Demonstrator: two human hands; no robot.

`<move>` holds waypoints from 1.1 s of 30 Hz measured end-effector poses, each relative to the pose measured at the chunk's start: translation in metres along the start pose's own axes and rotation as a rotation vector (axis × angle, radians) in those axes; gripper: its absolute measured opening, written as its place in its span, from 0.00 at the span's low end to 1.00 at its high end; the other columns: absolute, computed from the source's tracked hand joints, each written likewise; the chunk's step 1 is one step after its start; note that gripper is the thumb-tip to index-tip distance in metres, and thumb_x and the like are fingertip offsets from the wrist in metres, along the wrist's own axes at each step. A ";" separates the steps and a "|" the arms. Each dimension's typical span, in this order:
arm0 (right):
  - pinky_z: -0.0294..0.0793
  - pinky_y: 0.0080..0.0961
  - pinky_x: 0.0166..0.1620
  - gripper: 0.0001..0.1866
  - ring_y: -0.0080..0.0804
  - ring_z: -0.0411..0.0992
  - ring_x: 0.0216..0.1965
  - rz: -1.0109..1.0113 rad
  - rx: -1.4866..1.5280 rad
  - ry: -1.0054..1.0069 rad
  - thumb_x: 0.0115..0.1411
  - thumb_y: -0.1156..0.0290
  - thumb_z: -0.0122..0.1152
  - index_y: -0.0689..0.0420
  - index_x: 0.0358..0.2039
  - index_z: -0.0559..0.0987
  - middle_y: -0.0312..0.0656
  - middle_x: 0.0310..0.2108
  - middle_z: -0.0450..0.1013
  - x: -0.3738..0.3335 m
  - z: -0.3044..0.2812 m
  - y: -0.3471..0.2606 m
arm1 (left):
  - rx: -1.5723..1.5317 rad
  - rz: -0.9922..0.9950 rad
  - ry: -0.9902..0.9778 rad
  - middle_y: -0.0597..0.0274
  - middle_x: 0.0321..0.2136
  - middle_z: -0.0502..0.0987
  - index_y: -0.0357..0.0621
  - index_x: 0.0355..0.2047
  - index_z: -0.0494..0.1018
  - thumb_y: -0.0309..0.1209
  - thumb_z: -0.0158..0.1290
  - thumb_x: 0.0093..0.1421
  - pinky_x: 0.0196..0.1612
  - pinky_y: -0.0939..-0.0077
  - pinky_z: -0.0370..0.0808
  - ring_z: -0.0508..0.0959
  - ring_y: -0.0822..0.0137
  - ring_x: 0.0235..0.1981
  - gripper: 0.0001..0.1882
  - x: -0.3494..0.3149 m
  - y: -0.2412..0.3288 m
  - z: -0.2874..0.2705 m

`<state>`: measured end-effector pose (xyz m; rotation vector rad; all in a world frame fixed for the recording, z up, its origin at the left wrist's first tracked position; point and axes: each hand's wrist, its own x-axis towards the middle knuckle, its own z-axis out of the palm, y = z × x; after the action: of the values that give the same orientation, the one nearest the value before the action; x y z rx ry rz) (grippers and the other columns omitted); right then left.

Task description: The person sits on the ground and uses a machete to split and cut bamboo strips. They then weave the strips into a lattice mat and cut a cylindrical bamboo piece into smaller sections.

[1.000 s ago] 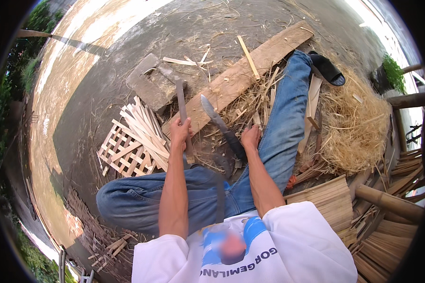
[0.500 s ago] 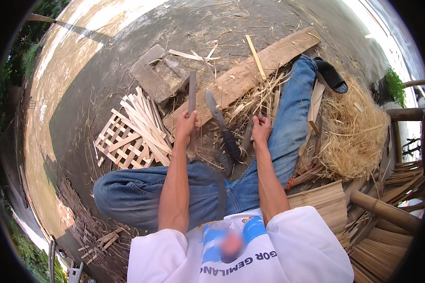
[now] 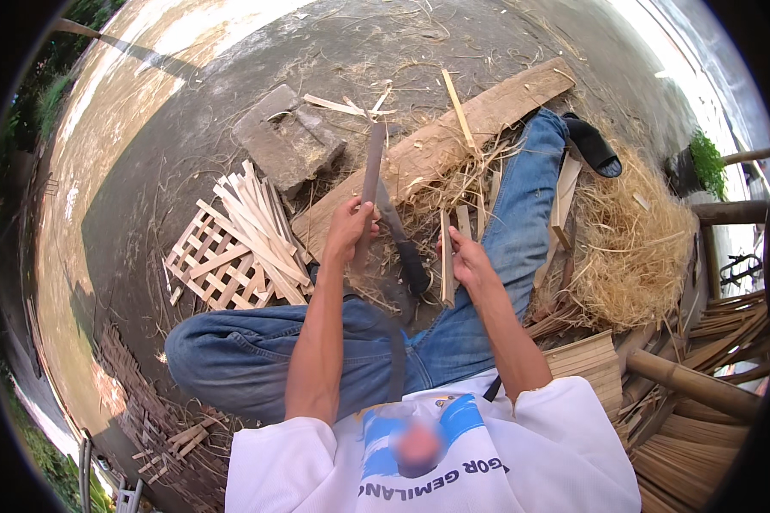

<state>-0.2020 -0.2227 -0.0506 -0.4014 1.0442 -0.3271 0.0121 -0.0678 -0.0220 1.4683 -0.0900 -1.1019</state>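
My left hand (image 3: pixel 351 229) grips a long dark bamboo strip (image 3: pixel 372 162) near its lower end, holding it upright above my lap. Just to its right a knife (image 3: pixel 409 256) with a black handle lies on the ground between my hands, blade pointing away from me. A short pale bamboo strip (image 3: pixel 447 265) stands upright in the closed fingers of my right hand (image 3: pixel 469 256), beside my right leg in blue jeans (image 3: pixel 522 222). I sit on the ground with the left knee bent.
A long wooden plank (image 3: pixel 470 120) lies ahead, a stone block (image 3: pixel 287 145) to its left. A woven slat lattice (image 3: pixel 214 265) with loose slats sits at my left. Straw shavings (image 3: pixel 637 231), a black sandal (image 3: pixel 592 145) and bamboo poles (image 3: pixel 701 385) are on the right.
My right hand has moved from beside the knife handle and now holds a short pale strip. My left hand has lifted the dark strip more upright.
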 end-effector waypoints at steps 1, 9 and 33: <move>0.81 0.33 0.39 0.09 0.37 0.75 0.33 0.137 0.070 -0.071 0.71 0.72 0.54 0.66 0.43 0.76 0.46 0.32 0.75 -0.011 -0.004 0.019 | -0.015 -0.004 -0.008 0.60 0.32 0.77 0.38 0.53 0.70 0.35 0.51 0.71 0.32 0.74 0.80 0.79 0.71 0.26 0.16 0.001 -0.001 0.001; 0.82 0.35 0.42 0.21 0.28 0.76 0.38 -0.270 -0.086 -0.271 0.67 0.75 0.60 0.61 0.59 0.68 0.40 0.41 0.75 -0.061 0.092 -0.014 | -0.180 0.038 -0.078 0.60 0.32 0.78 0.38 0.56 0.70 0.34 0.52 0.70 0.31 0.73 0.81 0.80 0.68 0.28 0.18 -0.006 0.002 0.011; 0.85 0.41 0.44 0.21 0.34 0.79 0.39 -0.472 0.128 -0.327 0.68 0.73 0.59 0.59 0.60 0.68 0.43 0.42 0.76 0.008 0.100 -0.077 | -0.173 -0.118 -0.549 0.59 0.44 0.80 0.45 0.65 0.65 0.40 0.50 0.72 0.42 0.71 0.81 0.83 0.65 0.39 0.25 -0.051 0.033 0.071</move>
<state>-0.1153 -0.2780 0.0238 -0.5642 0.5965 -0.7208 -0.0446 -0.0964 0.0470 0.9971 -0.2877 -1.5482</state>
